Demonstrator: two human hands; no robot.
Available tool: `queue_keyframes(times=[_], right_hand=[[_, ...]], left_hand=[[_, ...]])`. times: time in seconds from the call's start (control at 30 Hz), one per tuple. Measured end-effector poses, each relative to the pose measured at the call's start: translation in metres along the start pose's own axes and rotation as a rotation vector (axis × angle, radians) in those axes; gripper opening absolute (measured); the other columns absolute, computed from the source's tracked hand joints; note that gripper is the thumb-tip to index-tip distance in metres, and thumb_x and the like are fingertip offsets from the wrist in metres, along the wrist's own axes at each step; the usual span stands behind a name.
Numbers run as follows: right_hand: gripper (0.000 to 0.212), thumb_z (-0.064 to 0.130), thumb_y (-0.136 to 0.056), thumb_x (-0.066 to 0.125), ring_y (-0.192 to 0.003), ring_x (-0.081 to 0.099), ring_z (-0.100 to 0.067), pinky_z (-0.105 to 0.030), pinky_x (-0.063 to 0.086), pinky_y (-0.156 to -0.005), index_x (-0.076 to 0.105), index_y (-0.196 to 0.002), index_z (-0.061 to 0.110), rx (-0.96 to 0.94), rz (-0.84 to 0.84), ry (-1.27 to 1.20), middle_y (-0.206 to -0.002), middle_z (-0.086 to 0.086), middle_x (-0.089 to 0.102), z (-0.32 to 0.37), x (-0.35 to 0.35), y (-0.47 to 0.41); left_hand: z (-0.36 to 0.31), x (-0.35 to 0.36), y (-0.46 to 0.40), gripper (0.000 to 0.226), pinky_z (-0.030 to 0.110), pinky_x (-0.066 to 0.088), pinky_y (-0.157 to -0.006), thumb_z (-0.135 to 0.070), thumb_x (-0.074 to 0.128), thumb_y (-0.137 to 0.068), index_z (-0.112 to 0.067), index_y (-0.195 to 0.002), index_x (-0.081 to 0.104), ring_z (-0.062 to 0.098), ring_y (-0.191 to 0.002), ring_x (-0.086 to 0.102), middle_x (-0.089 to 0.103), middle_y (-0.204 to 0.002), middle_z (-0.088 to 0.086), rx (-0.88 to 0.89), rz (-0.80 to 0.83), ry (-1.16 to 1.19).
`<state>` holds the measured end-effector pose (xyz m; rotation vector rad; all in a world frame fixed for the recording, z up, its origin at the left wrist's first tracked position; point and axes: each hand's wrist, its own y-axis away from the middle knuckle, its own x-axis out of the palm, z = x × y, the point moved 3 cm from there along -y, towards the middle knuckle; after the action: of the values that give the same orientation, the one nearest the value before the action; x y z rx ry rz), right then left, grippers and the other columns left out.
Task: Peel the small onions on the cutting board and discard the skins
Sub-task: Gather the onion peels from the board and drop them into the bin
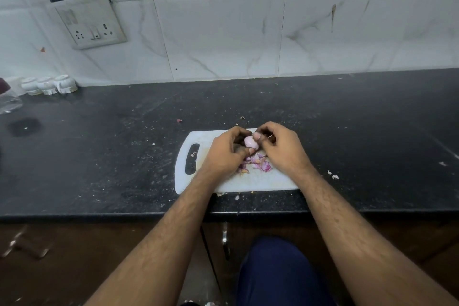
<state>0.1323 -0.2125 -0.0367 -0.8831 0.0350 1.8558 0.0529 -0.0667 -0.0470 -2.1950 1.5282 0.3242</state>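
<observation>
Onion (250, 142) mostly hidden by fingers; only a pale pink, peeled-looking side shows. Long axis hard to judge, seems tilted up-left to down-right. It is held just above the white cutting board (223, 182), over a heap of purple skins (257, 163). Left hand (227, 150) curled, grip pinching onion between thumb and fingers. Right hand (279, 145) curled, thumb tip on onion's top; pinched contents unclear. Board lies on dark table (99, 156).

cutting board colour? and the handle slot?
The cutting board is white; its handle slot shows dark, nearly black. Head view, the only one.
</observation>
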Motion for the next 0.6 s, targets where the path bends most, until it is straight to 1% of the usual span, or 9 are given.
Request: queue_keyframes(times=[0.1,0.2,0.27,0.3,0.37,0.43,0.47,0.53,0.6], right_hand=[[0.001,0.026,-0.094,0.071,-0.080,0.062,-0.007,-0.037,0.056,-0.077,0.070,-0.095,0.026,-0.053,-0.015,0.011,-0.093,0.015,0.065,0.002,-0.001,0.002],[0.007,0.024,-0.094,0.070,-0.078,0.061,-0.008,-0.044,0.057,-0.074,0.066,-0.089,0.028,-0.074,-0.035,0.046,-0.089,0.016,0.061,0.004,-0.002,0.003],[0.008,0.026,-0.097,0.066,-0.082,0.059,-0.008,-0.043,0.056,-0.073,0.063,-0.090,0.029,-0.101,-0.041,0.096,-0.091,0.017,0.060,0.007,-0.002,0.004],[0.007,0.027,-0.099,0.063,-0.084,0.058,-0.008,-0.041,0.055,-0.073,0.062,-0.092,0.030,-0.120,-0.034,0.147,-0.093,0.017,0.059,0.008,-0.001,0.005],[0.008,0.029,-0.103,0.056,-0.088,0.055,-0.007,-0.037,0.052,-0.073,0.062,-0.097,0.028,-0.139,-0.001,0.235,-0.096,0.016,0.058,0.008,0.002,0.005],[0.011,0.026,-0.104,0.053,-0.089,0.055,-0.008,-0.037,0.050,-0.074,0.063,-0.098,0.024,-0.113,0.003,0.200,-0.096,0.015,0.059,0.006,0.002,0.004],[0.013,0.024,-0.104,0.052,-0.087,0.056,-0.009,-0.036,0.049,-0.074,0.064,-0.098,0.022,-0.082,-0.024,0.140,-0.095,0.014,0.059,0.003,0.000,0.003],[0.019,0.022,-0.106,0.049,-0.082,0.058,-0.009,-0.032,0.044,-0.071,0.062,-0.092,0.020,0.010,-0.126,0.028,-0.090,0.009,0.063,-0.003,-0.007,0.002],[0.036,0.033,-0.107,0.044,-0.077,0.064,-0.013,-0.033,0.047,-0.066,0.062,-0.080,0.017,0.117,-0.185,-0.012,-0.080,0.005,0.067,-0.006,-0.010,0.002]], left_hand=[[-0.002,0.001,0.001,0.026,0.021,0.059,-0.082,-0.002,0.074,-0.089,-0.015,-0.110,0.068,0.013,-0.093,0.075,0.078,-0.104,-0.006,0.034,0.025,-0.016],[-0.003,0.002,0.001,0.027,0.026,0.059,-0.087,-0.002,0.074,-0.090,-0.016,-0.112,0.067,0.013,-0.094,0.075,0.078,-0.105,-0.006,0.030,0.037,-0.006],[-0.002,0.002,0.000,0.028,0.030,0.060,-0.089,-0.002,0.073,-0.090,-0.017,-0.112,0.067,0.015,-0.096,0.075,0.078,-0.104,-0.006,0.031,0.042,-0.013],[-0.001,0.003,0.000,0.027,0.029,0.059,-0.088,-0.002,0.073,-0.089,-0.018,-0.111,0.067,0.015,-0.096,0.074,0.078,-0.103,-0.006,0.034,0.043,-0.018],[-0.001,0.003,0.000,0.027,0.022,0.057,-0.085,-0.002,0.073,-0.089,-0.017,-0.110,0.066,0.011,-0.094,0.074,0.078,-0.102,-0.007,0.032,0.039,-0.025],[-0.001,0.002,0.000,0.026,0.017,0.054,-0.083,-0.004,0.075,-0.090,-0.017,-0.110,0.066,0.007,-0.095,0.072,0.077,-0.103,-0.008,0.021,0.014,-0.032],[0.000,0.001,-0.001,0.026,0.017,0.053,-0.084,-0.006,0.075,-0.090,-0.017,-0.112,0.065,0.007,-0.098,0.072,0.077,-0.105,-0.007,0.007,-0.011,-0.032],[0.004,0.000,-0.003,0.028,0.023,0.055,-0.089,-0.008,0.076,-0.090,-0.017,-0.114,0.065,0.010,-0.101,0.071,0.076,-0.109,-0.006,-0.029,-0.063,-0.028],[0.006,-0.001,-0.004,0.029,0.029,0.057,-0.092,-0.009,0.076,-0.090,-0.018,-0.115,0.065,0.010,-0.103,0.071,0.075,-0.110,-0.005,-0.040,-0.086,-0.020]])
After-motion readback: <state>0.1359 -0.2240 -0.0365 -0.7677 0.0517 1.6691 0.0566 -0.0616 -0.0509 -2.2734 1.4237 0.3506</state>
